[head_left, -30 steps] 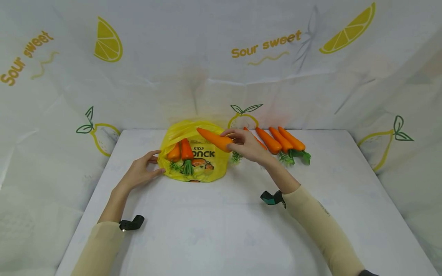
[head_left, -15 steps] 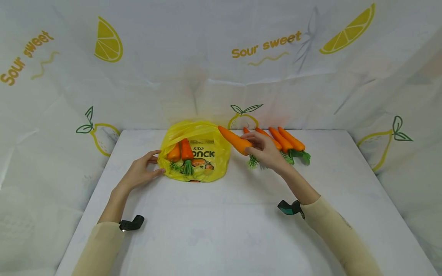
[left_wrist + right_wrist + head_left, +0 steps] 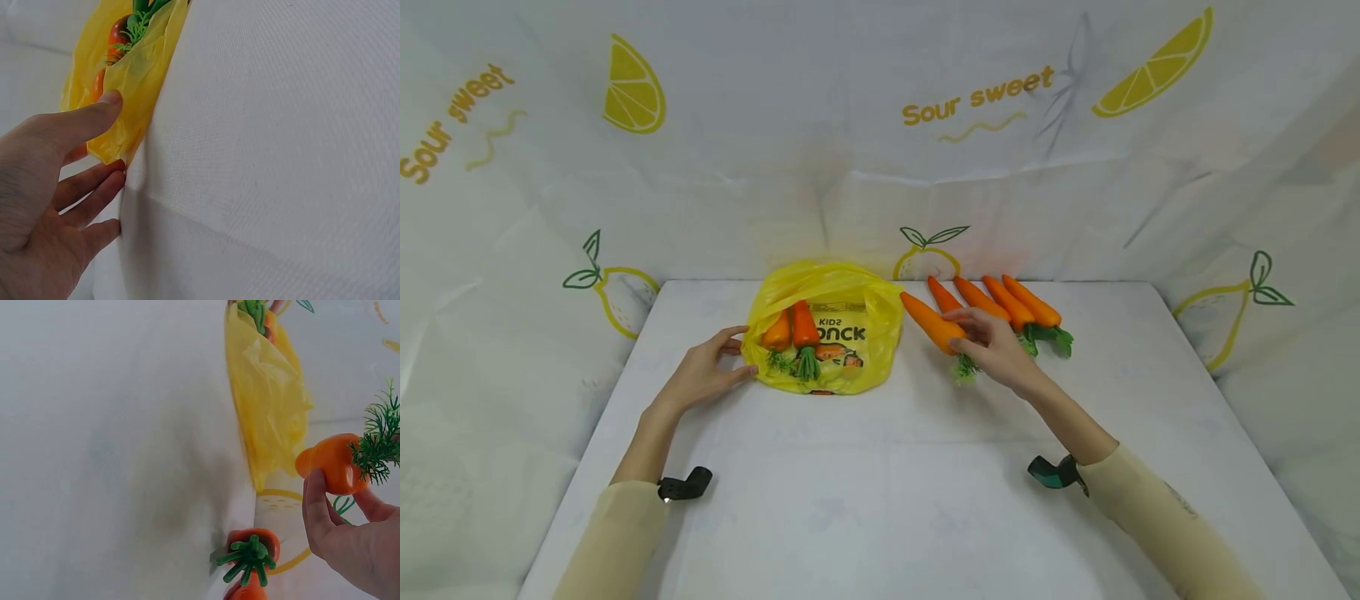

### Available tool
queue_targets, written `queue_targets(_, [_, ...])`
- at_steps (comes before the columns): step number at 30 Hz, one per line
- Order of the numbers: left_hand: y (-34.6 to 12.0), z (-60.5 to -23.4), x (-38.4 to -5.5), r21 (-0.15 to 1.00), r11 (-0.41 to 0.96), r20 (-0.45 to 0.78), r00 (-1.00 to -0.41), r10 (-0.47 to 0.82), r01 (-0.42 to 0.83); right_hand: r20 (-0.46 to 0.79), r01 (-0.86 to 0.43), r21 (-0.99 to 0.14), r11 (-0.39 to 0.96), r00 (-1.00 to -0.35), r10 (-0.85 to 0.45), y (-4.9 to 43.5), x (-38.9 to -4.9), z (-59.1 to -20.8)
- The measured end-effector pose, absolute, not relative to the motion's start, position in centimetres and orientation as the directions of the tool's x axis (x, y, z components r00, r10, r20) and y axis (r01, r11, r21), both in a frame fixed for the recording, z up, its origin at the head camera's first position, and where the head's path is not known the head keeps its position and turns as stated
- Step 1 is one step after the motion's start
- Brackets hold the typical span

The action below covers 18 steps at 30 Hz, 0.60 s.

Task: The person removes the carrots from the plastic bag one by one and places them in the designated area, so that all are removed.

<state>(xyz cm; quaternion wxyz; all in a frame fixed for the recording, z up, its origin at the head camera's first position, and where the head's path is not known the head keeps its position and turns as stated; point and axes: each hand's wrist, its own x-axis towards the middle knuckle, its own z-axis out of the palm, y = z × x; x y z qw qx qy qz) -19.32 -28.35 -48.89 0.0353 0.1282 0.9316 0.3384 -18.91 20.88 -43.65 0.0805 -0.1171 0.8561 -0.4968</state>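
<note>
A yellow plastic bag (image 3: 880, 367) lies with its mouth toward me, print showing inside. In it are two carrots, one red-orange carrot (image 3: 806, 323) and one lighter orange carrot (image 3: 777, 333), with their green tops facing me. My left hand (image 3: 706, 373) holds the bag's left edge, its thumb (image 3: 111, 99) against the yellow plastic and the other fingers lower at the edge. Right of the bag, my right hand (image 3: 1000, 354) grips another orange carrot (image 3: 928, 325) near its thick end, the tip pointing up and left. Feathery green leaves (image 3: 378, 434) hang from that carrot.
Several carrots (image 3: 1032, 302) lie side by side at the table's back edge, behind and right of my right hand. The white table (image 3: 850, 500) meets a white backdrop (image 3: 820, 100) printed with lemons and lettering. Similar sheets rise at both sides.
My right hand has moved right and toward me with the carrot, from over the bag to beside it. The left hand stays at the bag's edge.
</note>
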Motion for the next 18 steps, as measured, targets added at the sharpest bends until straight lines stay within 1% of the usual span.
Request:
queue_targets(7, [-28.4,-48.8,-19.4,0.637,0.738,0.024,-0.962,0.271,0.224,-0.077,-0.057,-0.866,0.498,-0.967,-0.244,21.1,-18.1,-44.3])
queue_targets(14, [-28.5,-48.9,-19.3,0.633,0.74,0.028,-0.963,0.269,0.226,-0.099,-0.021,-0.86,0.51,-0.973,-0.207,21.2,-17.7,-45.0])
queue_targets(18, [-28.4,-48.9,-19.3,0.632,0.742,0.027,-0.963,0.269,0.225,-0.093,-0.028,-0.859,0.511,-0.973,-0.21,21.2,-17.4,-45.3])
